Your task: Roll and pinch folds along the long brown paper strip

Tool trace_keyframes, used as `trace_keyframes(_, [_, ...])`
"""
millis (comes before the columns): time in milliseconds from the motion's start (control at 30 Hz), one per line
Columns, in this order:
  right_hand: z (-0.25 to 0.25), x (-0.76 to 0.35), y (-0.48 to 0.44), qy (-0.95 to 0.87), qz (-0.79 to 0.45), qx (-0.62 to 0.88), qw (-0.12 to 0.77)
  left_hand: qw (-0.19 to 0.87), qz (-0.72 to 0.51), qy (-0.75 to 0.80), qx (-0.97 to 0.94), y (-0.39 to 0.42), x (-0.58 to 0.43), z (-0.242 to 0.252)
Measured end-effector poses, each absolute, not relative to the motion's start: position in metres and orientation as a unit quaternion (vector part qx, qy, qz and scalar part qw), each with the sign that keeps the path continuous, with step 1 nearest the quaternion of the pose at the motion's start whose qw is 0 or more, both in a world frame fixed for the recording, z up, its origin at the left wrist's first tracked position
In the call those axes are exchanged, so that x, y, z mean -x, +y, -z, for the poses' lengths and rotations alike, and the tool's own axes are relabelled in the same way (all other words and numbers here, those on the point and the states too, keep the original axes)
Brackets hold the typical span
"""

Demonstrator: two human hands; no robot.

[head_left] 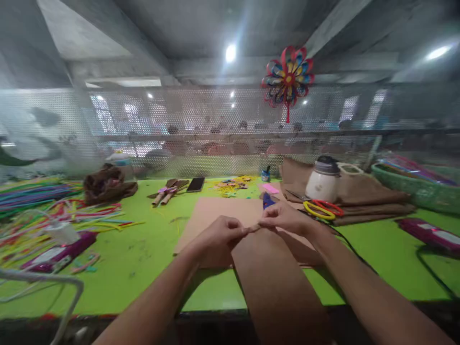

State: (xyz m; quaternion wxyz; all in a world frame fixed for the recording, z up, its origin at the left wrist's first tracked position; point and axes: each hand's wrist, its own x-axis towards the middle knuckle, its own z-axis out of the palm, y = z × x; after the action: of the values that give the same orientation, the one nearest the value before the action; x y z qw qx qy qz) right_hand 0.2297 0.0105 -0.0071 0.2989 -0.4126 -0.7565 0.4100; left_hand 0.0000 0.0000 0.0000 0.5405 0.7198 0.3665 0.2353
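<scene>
My left hand [220,233] and my right hand [285,218] meet fingertip to fingertip above a brown cardboard sheet [219,211] on the green table [143,249]. Both are pinched closed on something small between them that I cannot make out. A blue object [267,200] shows just behind my right hand; I cannot tell whether the hand holds it. A long brown strip [276,287] runs from under my hands toward me and over the table's front edge.
Coloured strips [53,211] lie piled at the left. A black phone [196,184], a white jar [323,181], yellow and red rings [319,209], folded brown sheets [366,196] and a green basket [417,189] stand behind. A paper pinwheel [288,76] hangs on the mesh screen.
</scene>
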Motion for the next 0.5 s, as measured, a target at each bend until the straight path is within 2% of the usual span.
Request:
trace_keyframes(100, [0.008,-0.232,0.013,-0.719,-0.460,0.398,0.335,0.552,-0.246,0.375,-0.703,0.001,0.002,0.003])
trace_keyframes(267, [0.011,-0.226,0.011,-0.580,-0.609,0.307,0.445,0.594,-0.315,0.311,-0.671,0.005,0.000,0.005])
trace_keyframes(500, [0.007,-0.204,-0.007,-0.675,-0.599,0.216,0.373,0.707,-0.329,0.191,-0.596,-0.001,-0.007,0.007])
